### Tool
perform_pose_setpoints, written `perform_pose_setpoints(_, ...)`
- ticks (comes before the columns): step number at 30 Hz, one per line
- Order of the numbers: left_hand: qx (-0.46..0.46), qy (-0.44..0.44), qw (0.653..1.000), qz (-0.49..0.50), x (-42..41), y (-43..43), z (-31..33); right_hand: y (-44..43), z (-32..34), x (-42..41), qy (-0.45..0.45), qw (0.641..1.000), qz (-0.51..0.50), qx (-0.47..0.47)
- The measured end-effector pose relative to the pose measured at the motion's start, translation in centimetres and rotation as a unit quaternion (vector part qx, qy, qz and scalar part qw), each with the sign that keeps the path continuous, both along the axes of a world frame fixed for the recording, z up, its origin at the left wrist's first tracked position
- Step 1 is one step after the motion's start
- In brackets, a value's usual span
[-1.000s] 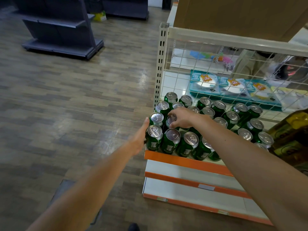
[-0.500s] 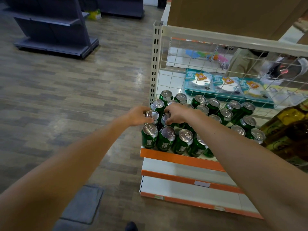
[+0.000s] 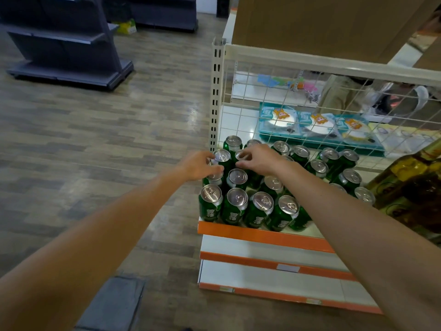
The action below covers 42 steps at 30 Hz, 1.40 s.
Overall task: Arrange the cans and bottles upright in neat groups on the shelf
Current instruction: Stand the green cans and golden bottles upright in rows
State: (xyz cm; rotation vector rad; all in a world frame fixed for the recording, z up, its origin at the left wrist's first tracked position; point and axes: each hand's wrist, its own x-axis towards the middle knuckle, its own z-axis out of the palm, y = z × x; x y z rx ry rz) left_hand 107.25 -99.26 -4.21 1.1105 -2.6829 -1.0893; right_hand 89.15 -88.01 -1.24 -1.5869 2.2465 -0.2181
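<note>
The fingers (image 3: 250, 149) of the right hand (image 3: 261, 158) were curled over the top of one green can (image 3: 239, 154), pinching it; the left hand (image 3: 196, 164) wrapped what looked like the next can (image 3: 222, 156), at the block's left edge. Both stood upright among the other cans (image 3: 262, 201), packed in rows on the orange-fronted shelf (image 3: 262, 232), amber bottles (image 3: 405, 177) just beside them
</note>
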Motion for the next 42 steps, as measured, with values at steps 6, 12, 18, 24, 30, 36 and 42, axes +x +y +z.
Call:
perform_pose_setpoints(6,-0.084,0.027,0.993,-0.083,-4.5,0.6,1.4,3.4,0.2,-4.3,0.086,0.982,-0.105,0.131)
perform_pose_setpoints(12,-0.092,-0.078,0.970,-0.209,-6.9,2.0,0.9,4.4,-1.3,-4.3,0.022,0.984,-0.113,0.133)
perform_pose_setpoints(18,-0.095,-0.099,0.965,-0.223,-7.1,1.5,0.2,4.3,-1.5,-3.8,-0.009,0.986,-0.097,0.134)
perform_pose_setpoints(24,-0.103,-0.110,0.964,-0.218,-6.8,1.2,0.3,4.4,-1.4,-3.3,0.010,0.983,-0.101,0.156)
perform_pose_setpoints(30,-0.101,-0.099,0.967,-0.210,-6.7,1.6,0.3,3.1,-0.6,-2.7,0.001,0.990,-0.082,0.112)
perform_pose_setpoints(36,-0.104,-0.095,0.970,-0.199,-6.5,1.6,0.1,2.9,-1.6,-1.5,0.013,0.991,-0.051,0.120)
perform_pose_setpoints(42,-0.105,-0.091,0.968,-0.208,-7.0,2.2,0.6,4.0,-0.5,-2.8,-0.004,0.995,-0.047,0.088)
